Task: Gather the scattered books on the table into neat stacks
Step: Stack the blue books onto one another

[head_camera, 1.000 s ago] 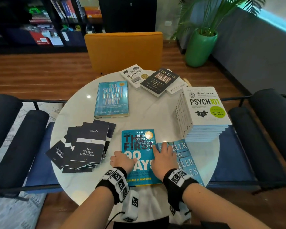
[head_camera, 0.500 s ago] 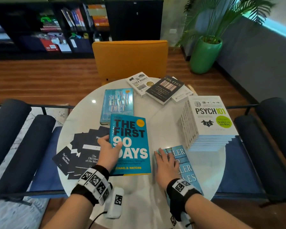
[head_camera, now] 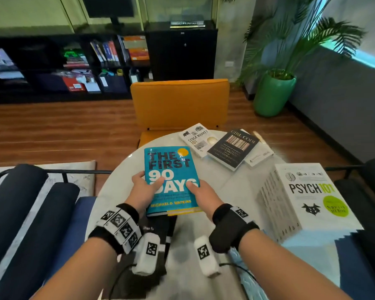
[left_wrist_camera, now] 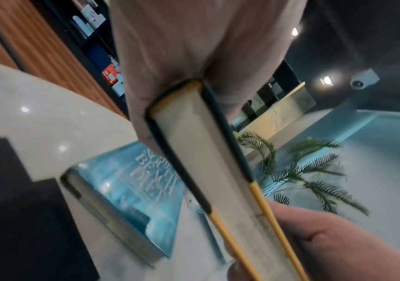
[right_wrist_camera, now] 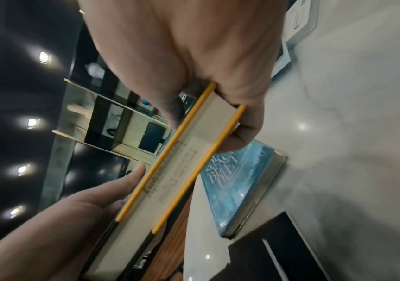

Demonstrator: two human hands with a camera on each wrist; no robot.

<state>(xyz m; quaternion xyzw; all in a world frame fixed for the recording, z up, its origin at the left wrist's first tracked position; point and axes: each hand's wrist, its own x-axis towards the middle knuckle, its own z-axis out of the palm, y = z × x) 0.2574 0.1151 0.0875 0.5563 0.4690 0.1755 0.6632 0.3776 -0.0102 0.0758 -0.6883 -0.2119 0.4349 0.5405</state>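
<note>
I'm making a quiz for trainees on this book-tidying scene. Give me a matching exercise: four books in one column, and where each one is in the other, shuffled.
Books:
1. The First 90 Days
2. South Beach Diet
3. Psych 101
4. Girl Code

Places:
A. top of the tall stack at the table's right
B. lying flat on the table, under the lifted book
C. held in the air by the left hand and right hand
D. far side of the table, overlapping a white book

Pairs: 1-C, 2-B, 3-A, 4-D
</note>
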